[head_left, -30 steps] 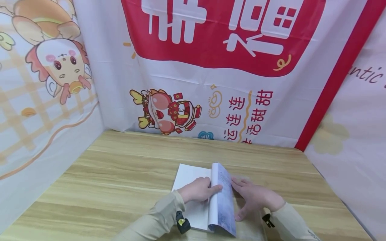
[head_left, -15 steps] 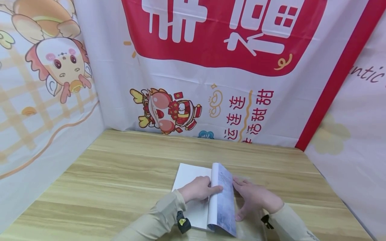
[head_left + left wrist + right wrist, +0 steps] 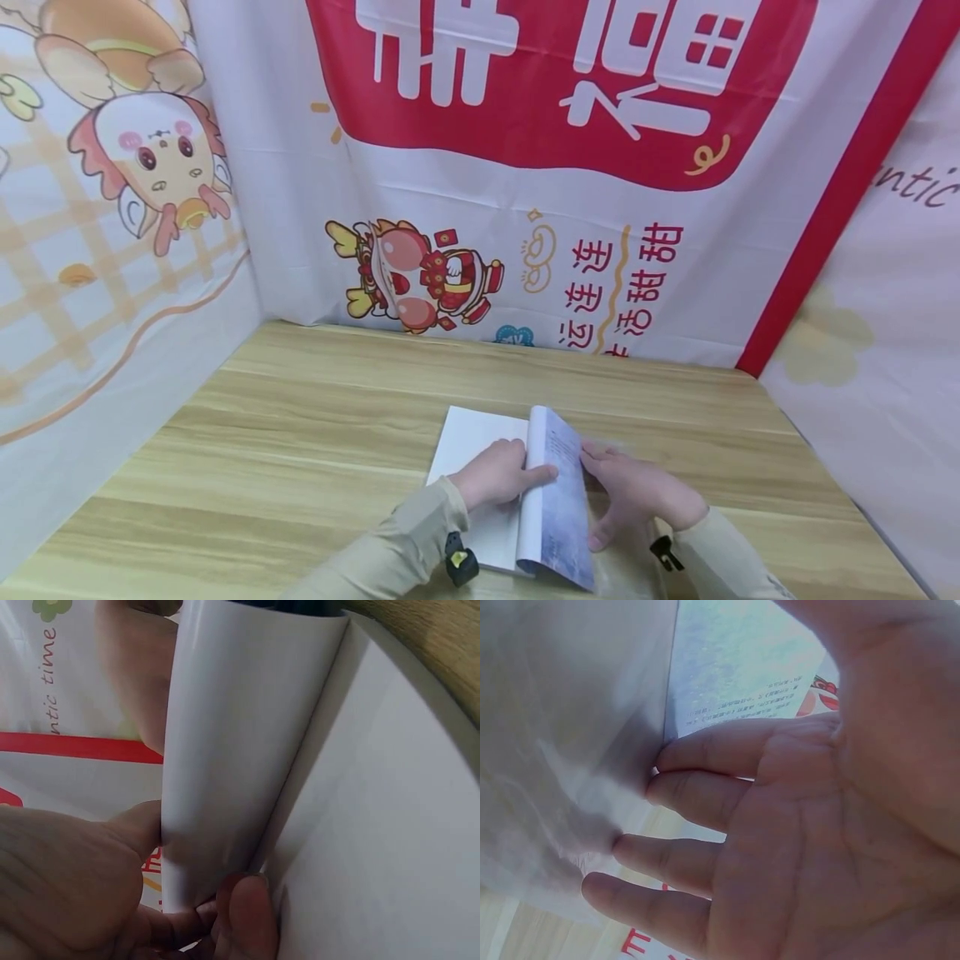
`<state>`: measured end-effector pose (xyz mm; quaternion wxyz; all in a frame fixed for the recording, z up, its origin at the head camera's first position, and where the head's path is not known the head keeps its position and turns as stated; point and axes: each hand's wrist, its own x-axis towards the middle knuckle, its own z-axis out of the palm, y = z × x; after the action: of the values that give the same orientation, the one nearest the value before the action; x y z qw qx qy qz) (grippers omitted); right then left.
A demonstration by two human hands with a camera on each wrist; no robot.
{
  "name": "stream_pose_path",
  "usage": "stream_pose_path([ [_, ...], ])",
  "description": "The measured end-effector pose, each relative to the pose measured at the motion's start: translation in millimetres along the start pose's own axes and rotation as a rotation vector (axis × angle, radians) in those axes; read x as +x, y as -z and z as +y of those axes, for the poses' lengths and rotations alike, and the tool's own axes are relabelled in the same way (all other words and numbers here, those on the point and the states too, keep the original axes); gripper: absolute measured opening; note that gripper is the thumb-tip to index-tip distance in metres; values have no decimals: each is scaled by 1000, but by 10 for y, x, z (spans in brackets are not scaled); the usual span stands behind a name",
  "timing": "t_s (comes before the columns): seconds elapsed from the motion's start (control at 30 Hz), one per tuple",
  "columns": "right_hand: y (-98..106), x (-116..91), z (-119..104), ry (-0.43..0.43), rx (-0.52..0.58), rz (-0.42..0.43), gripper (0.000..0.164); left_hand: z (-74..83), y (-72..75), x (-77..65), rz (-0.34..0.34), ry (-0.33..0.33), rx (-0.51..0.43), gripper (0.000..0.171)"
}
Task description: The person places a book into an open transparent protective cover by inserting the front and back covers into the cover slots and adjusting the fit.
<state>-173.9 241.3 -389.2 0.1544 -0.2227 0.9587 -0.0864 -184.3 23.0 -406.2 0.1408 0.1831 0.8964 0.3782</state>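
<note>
A book lies on the table, its white page showing on the left. My left hand grips its curled cover, thumb over the blue printed side. In the left wrist view the cover's white inner face bows up beside the flat page, with fingertips at its base. My right hand is spread beside the cover's free edge. Its fairly straight fingers touch a clear plastic sheet in the right wrist view. That sheet lies to the book's right, partly hidden by the hand.
The wood-grain table extends around the book. A printed white and red cloth hangs behind it, with patterned cloth walls on both sides. Black straps sit at both wrists.
Almost nothing differs; both hands keep their places at the cover and the plastic sheet. The whole head view has shifted very slightly.
</note>
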Motion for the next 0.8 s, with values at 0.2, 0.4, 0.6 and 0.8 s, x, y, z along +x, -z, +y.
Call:
stream_pose_path([
  [0.2,-2,22,11,22,34,14,121,-4,-30,19,2,-21,26,43],
  [0.4,-24,19,28,22,40,24,122,24,-39,32,-15,-13,73,42],
  [0.6,-25,35,24,27,35,35,123,50,-21,47,-41,3,82,35],
  [0.8,-15,51,9,20,32,35,122,87,-4,58,-65,33,132,33],
])
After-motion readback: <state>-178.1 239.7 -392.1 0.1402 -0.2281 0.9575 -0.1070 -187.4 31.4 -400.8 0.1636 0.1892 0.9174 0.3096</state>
